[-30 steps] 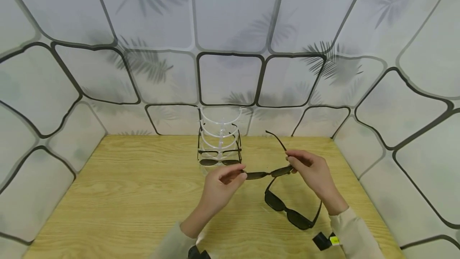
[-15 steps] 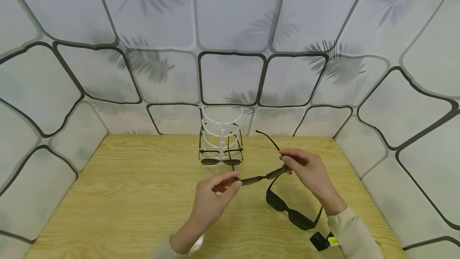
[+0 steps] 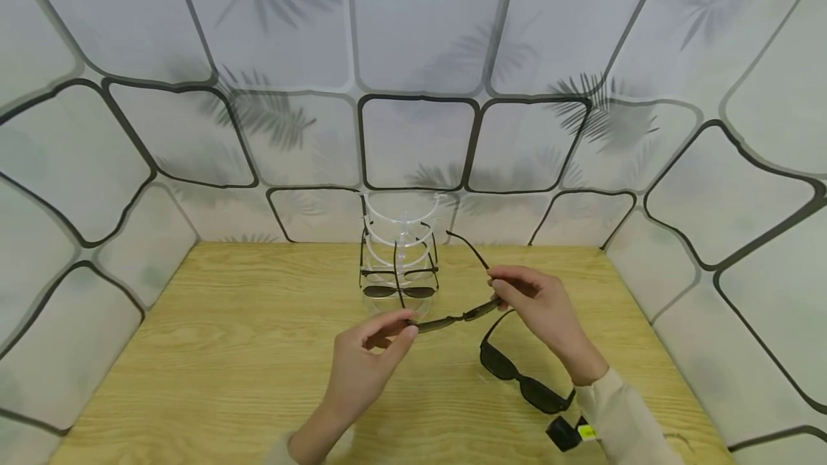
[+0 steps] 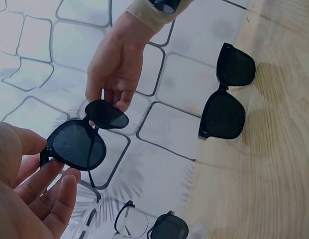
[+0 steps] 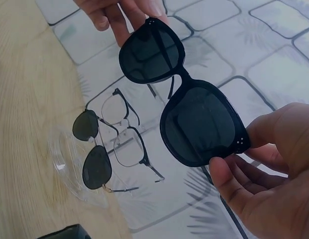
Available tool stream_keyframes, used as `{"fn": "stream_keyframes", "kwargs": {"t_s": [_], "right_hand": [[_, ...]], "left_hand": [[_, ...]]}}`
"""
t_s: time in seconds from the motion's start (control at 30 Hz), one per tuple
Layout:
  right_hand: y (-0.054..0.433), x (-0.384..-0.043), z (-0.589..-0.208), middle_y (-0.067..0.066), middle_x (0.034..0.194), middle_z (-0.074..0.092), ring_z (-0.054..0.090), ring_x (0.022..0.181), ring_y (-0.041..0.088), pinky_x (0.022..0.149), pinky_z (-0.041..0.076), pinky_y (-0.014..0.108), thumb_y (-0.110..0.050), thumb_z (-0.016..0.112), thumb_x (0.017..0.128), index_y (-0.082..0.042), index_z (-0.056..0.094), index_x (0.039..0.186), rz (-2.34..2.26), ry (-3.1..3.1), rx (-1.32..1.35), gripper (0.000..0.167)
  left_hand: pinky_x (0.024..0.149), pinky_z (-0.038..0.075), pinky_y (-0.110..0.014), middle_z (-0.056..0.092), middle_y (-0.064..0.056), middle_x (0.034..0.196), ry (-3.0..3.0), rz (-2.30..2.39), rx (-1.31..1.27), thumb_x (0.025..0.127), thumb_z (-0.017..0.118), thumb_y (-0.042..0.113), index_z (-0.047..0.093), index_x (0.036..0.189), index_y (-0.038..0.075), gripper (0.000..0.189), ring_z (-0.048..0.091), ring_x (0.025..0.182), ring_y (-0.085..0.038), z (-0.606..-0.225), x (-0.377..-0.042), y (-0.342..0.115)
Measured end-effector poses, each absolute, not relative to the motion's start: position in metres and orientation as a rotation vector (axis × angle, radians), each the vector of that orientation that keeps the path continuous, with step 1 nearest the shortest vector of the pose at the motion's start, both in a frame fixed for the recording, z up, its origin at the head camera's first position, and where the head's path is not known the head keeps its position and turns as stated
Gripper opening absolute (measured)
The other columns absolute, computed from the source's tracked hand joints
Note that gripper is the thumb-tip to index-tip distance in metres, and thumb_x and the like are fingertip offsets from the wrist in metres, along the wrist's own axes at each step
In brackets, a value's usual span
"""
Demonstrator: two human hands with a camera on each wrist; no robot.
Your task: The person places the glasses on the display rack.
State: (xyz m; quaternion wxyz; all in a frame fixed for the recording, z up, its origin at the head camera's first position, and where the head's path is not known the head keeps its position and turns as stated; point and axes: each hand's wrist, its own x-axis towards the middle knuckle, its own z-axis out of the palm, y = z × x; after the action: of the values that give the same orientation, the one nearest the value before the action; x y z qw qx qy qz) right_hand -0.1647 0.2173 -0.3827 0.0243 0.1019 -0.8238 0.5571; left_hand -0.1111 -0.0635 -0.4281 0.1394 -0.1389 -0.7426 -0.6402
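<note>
Both hands hold one pair of black sunglasses [image 5: 204, 124] up above the table, its arms unfolded and pointing away. My left hand [image 3: 365, 361] pinches one end of the frame, by the hinge. At the other end my right hand [image 3: 543, 311] grips the hinge corner between thumb and fingers. Just beyond the left hand stands a clear tiered eyeglass stand [image 3: 403, 220]. On its lower tiers sit sunglasses with dark lenses [image 5: 97, 167] and, above them, clear-lens eyeglasses [image 5: 130, 148]. The held pair's left arm overlaps the stand in the head view.
A second pair of black sunglasses [image 3: 541, 395] lies unfolded on the wooden table [image 3: 226, 364], below the right hand. Beside the right sleeve is a small black item [image 3: 564, 434] with a yellow label. Patterned white walls [image 3: 413, 142] enclose the table's back and sides.
Both hands have carried the held sunglasses to the left, toward the stand's front. The left end has dropped lower in the head view. The pair on the table has stayed put.
</note>
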Motion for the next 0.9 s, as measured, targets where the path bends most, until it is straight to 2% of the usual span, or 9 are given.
{"fn": "stream_keyframes", "kwargs": {"t_s": [0.13, 0.27, 0.57, 0.77, 0.9], "right_hand": [[0.208, -0.167, -0.383, 0.013, 0.109, 0.075, 0.073, 0.080, 0.018, 0.079, 0.063, 0.032, -0.023, 0.070, 0.104, -0.008, 0.073, 0.129, 1.732, -2.541, 0.339, 0.029], [0.198, -0.171, -0.384, 0.014, 0.111, 0.075, 0.074, 0.079, 0.016, 0.081, 0.064, 0.036, -0.023, 0.071, 0.104, -0.009, 0.073, 0.129, 1.757, -2.530, 0.348, 0.029], [0.183, -0.179, -0.384, 0.014, 0.111, 0.075, 0.074, 0.077, 0.017, 0.080, 0.063, 0.031, -0.021, 0.071, 0.103, -0.010, 0.074, 0.128, 1.784, -2.492, 0.365, 0.027], [0.173, -0.184, -0.385, 0.016, 0.108, 0.075, 0.073, 0.074, 0.016, 0.079, 0.062, 0.030, -0.019, 0.071, 0.103, -0.006, 0.074, 0.126, 1.788, -2.448, 0.376, 0.027], [0.167, -0.191, -0.388, 0.018, 0.107, 0.075, 0.072, 0.071, 0.014, 0.077, 0.062, 0.029, -0.015, 0.072, 0.102, -0.003, 0.075, 0.123, 1.795, -2.415, 0.353, 0.025]], "left_hand": [[0.070, 0.062, -0.027, 0.082, -0.004, 0.104, -2.123, -1.826, -0.368, 0.096, 0.079, 0.012, 0.082, 0.115, 0.017, 0.020, 0.076, 0.084, -0.009, -0.426, -0.115, -0.073], [0.066, 0.060, -0.024, 0.082, -0.007, 0.103, -2.100, -1.830, -0.321, 0.095, 0.079, 0.009, 0.082, 0.113, 0.012, 0.018, 0.076, 0.082, -0.014, -0.424, -0.120, -0.082], [0.064, 0.057, -0.019, 0.081, -0.015, 0.104, -2.064, -1.825, -0.296, 0.093, 0.079, 0.002, 0.082, 0.111, 0.005, 0.019, 0.074, 0.083, -0.002, -0.417, -0.133, -0.098], [0.064, 0.056, -0.016, 0.080, -0.020, 0.105, -2.031, -1.856, -0.299, 0.094, 0.077, 0.000, 0.081, 0.111, 0.001, 0.018, 0.072, 0.083, 0.000, -0.416, -0.144, -0.105], [0.064, 0.057, -0.015, 0.080, -0.019, 0.102, -2.008, -1.851, -0.293, 0.094, 0.076, -0.001, 0.081, 0.110, -0.001, 0.017, 0.072, 0.081, 0.001, -0.417, -0.153, -0.108]]}}
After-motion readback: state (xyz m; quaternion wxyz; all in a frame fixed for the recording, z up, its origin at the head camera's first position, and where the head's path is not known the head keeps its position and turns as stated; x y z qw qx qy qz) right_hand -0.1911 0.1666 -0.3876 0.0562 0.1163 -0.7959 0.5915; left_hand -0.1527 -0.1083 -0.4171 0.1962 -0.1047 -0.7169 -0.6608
